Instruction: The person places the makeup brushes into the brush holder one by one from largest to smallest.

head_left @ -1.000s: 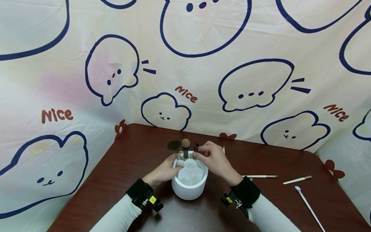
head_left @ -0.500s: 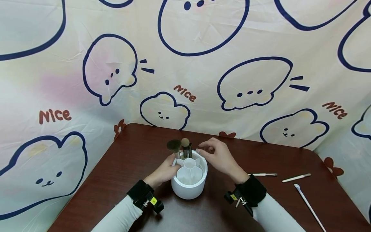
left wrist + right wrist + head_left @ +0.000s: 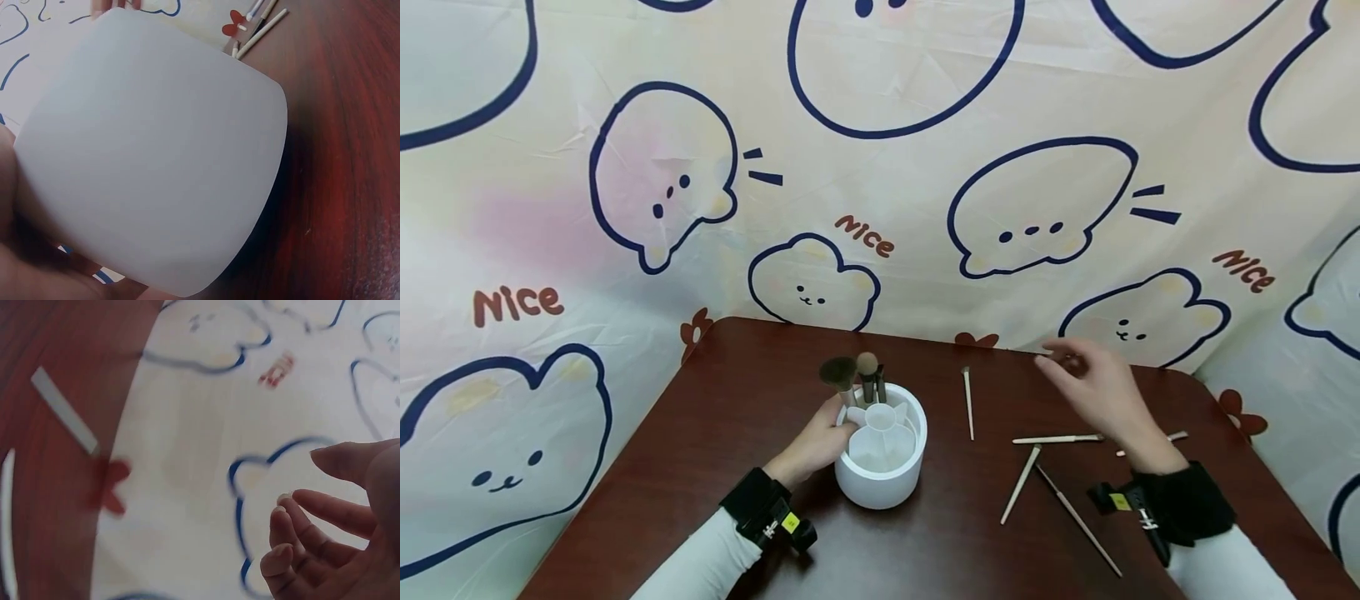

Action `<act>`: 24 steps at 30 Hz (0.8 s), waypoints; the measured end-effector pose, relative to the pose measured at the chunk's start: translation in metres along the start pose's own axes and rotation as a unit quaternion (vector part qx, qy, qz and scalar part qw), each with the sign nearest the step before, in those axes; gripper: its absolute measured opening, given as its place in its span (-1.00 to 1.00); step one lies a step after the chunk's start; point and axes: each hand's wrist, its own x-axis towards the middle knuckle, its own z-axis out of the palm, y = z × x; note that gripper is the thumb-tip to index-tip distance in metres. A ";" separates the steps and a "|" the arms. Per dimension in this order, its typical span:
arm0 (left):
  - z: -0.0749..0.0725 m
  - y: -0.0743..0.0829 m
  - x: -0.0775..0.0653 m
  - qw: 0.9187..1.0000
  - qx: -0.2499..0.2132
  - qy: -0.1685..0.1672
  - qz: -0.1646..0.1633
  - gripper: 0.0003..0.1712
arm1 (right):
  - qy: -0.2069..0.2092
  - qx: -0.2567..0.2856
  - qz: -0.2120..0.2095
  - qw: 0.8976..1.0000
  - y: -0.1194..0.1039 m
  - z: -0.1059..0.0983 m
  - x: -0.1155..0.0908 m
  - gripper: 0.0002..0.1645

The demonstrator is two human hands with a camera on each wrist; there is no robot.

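In the head view a white round makeup brush holder with inner compartments stands upright on the table. My left hand grips its left side, thumb over the rim. The left wrist view shows its white wall close up, with fingers curled along it. At the holder's back stand a wide dark makeup brush, a round-tipped brush and a small dark brush. My right hand hovers over the table's right side, holding nothing. Its thumb and loosely bent fingers are apart in the right wrist view.
Loose makeup brushes lie right of the holder: one upright in view, one crosswise, a short one and a long thin one. Another brush is partly hidden behind the right wrist. A patterned curtain rises behind the table.
My right hand has let go of the small dark brush, which now stands in the holder, and moved right, uncovering loose brushes. My left hand stays on the holder. The head view shifted slightly.
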 end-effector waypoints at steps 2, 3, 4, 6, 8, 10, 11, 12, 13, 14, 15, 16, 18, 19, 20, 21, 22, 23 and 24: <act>0.001 0.000 0.000 1.000 0.001 0.003 -0.001 -0.38 | -0.007 -0.023 0.012 1.000 0.015 -0.007 -0.008 -0.58; 0.001 -0.001 0.000 1.000 0.001 0.006 -0.001 -0.37 | -0.013 -0.032 0.017 0.999 0.023 -0.010 -0.012 -0.58; 0.001 -0.001 0.000 1.000 0.001 0.009 -0.002 -0.37 | -0.020 -0.039 0.026 0.999 0.030 -0.013 -0.015 -0.58; 0.002 -0.006 0.002 1.000 0.003 0.015 -0.004 -0.37 | -0.036 -0.051 0.042 0.997 0.046 -0.016 -0.023 -0.56; 0.003 -0.014 0.007 1.000 0.001 0.020 -0.004 -0.36 | -0.070 -0.045 0.071 0.994 0.060 -0.017 -0.028 -0.52; 0.003 -0.023 0.011 1.000 0.003 0.025 -0.003 -0.36 | -0.109 -0.036 0.098 0.989 0.073 -0.014 -0.031 -0.47; 0.002 -0.027 0.014 1.000 0.005 0.028 -0.001 -0.35 | -0.129 -0.033 0.111 0.985 0.080 -0.012 -0.032 -0.45; 0.002 -0.032 0.016 1.000 0.004 0.029 -0.001 -0.35 | -0.150 -0.029 0.124 0.980 0.086 -0.008 -0.033 -0.44; 0.001 -0.034 0.017 1.000 0.005 0.029 0.001 -0.35 | -0.169 -0.024 0.138 0.976 0.091 -0.004 -0.034 -0.43; 0.001 -0.035 0.018 1.000 0.006 0.029 0.004 -0.36 | -0.184 -0.021 0.146 0.972 0.096 0.000 -0.035 -0.43; 0.001 -0.036 0.019 1.000 0.007 0.027 0.008 -0.36 | -0.198 -0.019 0.156 0.967 0.101 0.004 -0.037 -0.44; 0.001 -0.037 0.019 1.000 0.005 0.023 0.011 -0.35 | -0.210 -0.017 0.165 0.963 0.104 0.009 -0.038 -0.45; 0.001 -0.038 0.020 1.000 0.000 0.015 0.013 -0.35 | -0.226 -0.008 0.184 0.957 0.109 0.017 -0.041 -0.49; 0.001 -0.038 0.019 1.000 -0.002 0.011 0.014 -0.35 | -0.230 -0.003 0.194 0.954 0.111 0.021 -0.042 -0.52; 0.001 -0.038 0.019 1.000 -0.003 0.009 0.015 -0.35 | -0.233 0.001 0.202 0.951 0.112 0.025 -0.043 -0.56; 0.001 -0.038 0.019 1.000 -0.004 0.006 0.014 -0.35 | -0.233 0.003 0.209 0.950 0.113 0.029 -0.043 -0.59; 0.001 -0.037 0.018 1.000 -0.006 0.005 0.010 -0.34 | -0.232 0.001 0.213 0.949 0.113 0.032 -0.043 -0.63; 0.001 -0.036 0.017 1.000 -0.009 0.005 0.007 -0.34 | -0.229 -0.002 0.217 0.949 0.113 0.035 -0.042 -0.66; 0.000 -0.032 0.015 1.000 -0.008 0.004 0.007 -0.35 | -0.227 -0.007 0.220 0.949 0.113 0.037 -0.040 -0.69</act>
